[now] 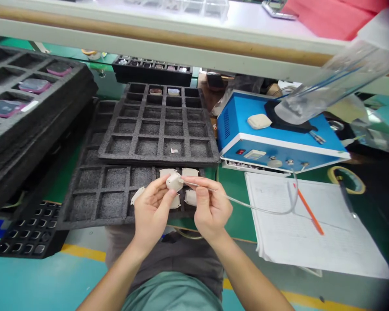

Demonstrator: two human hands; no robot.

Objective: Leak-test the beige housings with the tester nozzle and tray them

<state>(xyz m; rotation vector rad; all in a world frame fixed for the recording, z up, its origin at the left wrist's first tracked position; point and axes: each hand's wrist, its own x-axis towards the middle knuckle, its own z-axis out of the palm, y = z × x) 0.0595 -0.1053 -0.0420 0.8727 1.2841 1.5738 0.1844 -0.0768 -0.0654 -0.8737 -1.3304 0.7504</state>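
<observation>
A small off-white casing [174, 182] is held up by my left hand [154, 207], pinched between thumb and fingers. My right hand [212, 207] is closed around the end of a thin clear tube [246, 206], whose tip meets the right side of the casing. The tube runs right to the front of a blue machine [278, 138]. Beneath my hands, several similar off-white casings [190, 172] lie in the lower black foam tray [113, 194]. One more casing [259, 121] rests on top of the machine.
A second foam tray [147, 149] overlaps the lower one. Stacked trays [58, 99] rise at the left. Papers [275, 233] with an orange stick [309, 211] and a tape roll [346, 180] lie right. A clear cylinder [337, 77] leans above the machine, and a shelf edge [155, 41] crosses the back.
</observation>
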